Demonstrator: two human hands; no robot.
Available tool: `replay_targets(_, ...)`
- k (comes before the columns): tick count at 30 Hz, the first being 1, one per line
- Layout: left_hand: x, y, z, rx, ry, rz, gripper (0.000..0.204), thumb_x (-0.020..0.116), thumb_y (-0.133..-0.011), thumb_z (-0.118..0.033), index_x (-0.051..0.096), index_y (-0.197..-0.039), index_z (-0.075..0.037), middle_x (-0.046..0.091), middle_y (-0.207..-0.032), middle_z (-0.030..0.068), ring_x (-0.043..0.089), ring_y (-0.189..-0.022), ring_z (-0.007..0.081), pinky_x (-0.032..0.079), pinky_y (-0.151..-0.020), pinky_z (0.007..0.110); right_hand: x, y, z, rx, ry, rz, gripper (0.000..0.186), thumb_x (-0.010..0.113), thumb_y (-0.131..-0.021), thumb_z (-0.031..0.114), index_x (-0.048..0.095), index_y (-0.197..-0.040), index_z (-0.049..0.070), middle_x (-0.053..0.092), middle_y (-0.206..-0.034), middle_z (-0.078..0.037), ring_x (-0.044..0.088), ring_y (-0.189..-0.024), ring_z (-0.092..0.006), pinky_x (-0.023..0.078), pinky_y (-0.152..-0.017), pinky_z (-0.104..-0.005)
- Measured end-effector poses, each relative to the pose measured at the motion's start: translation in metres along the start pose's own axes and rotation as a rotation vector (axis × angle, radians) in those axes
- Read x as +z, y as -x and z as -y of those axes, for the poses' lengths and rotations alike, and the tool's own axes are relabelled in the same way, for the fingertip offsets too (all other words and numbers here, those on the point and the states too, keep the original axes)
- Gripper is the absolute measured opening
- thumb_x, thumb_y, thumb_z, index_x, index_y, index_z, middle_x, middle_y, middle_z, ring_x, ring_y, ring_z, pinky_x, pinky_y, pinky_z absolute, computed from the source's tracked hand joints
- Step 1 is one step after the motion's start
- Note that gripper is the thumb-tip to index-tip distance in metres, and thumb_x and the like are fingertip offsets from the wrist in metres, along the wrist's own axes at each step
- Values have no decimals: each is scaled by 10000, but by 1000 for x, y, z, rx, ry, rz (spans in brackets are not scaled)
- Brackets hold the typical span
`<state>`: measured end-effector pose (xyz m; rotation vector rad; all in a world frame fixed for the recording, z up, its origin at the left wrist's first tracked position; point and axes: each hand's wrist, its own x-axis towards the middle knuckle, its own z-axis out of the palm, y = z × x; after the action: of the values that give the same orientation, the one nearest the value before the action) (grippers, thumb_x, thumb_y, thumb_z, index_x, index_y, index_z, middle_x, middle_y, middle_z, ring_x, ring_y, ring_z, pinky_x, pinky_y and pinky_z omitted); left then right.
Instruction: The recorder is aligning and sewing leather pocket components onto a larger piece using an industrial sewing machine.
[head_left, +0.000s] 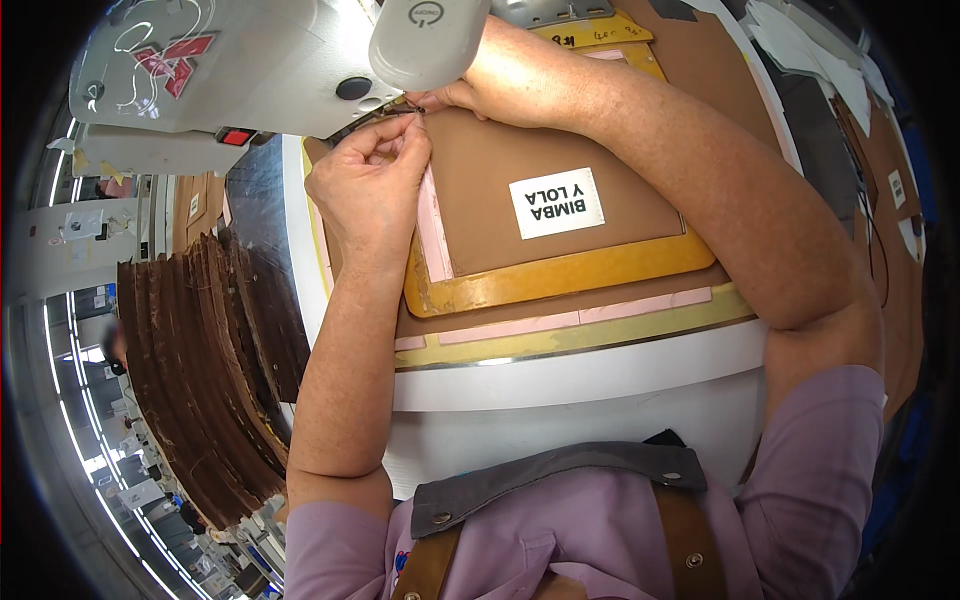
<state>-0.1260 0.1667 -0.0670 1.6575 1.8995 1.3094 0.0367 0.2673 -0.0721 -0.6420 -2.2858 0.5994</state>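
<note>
My left hand [370, 185] is closed in a pinch, thumb and forefinger tips meeting under the head of a pale sewing machine [250, 60]. Whatever lies between those fingertips is too small to make out. Reaching across from the right, my right hand [500, 90] has its fingertips together almost touching the left ones; the machine's grey lamp housing [425, 40] covers part of it. Beneath both hands lies a brown panel [480, 170] inside a yellow frame [560, 272] with pink strips. A white label [557, 203] with black lettering sits on the panel.
A tall stack of brown, rough-edged sheets [200, 370] stands at the left. White paper or cloth pieces [820, 60] and another brown panel [905, 170] are at the far right. A yellow strip [590, 335] and the white table edge [560, 390] run in front of me.
</note>
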Motion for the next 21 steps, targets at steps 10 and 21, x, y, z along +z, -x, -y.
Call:
replay_targets(10,0,-1,-1,6,-1,-1,189,807,-817,-161,809,-938,-16,744,-726,38,658,-647,71,527,-661,227,3,-2,-5,-59,33,-38,149,722,-887,174,732,-999,76,739,-892,-134,708,-853,-330,548,-765,-416)
replay_targets(21,-2,0,-4,-52,-17,11,225,794,-812,-163,803,-973,-6,757,-776,61,664,-662,77,537,-679,232,2,0,-2,-64,93,-22,172,679,-872,156,735,-1013,74,743,-915,-138,712,-887,-331,558,-795,-420)
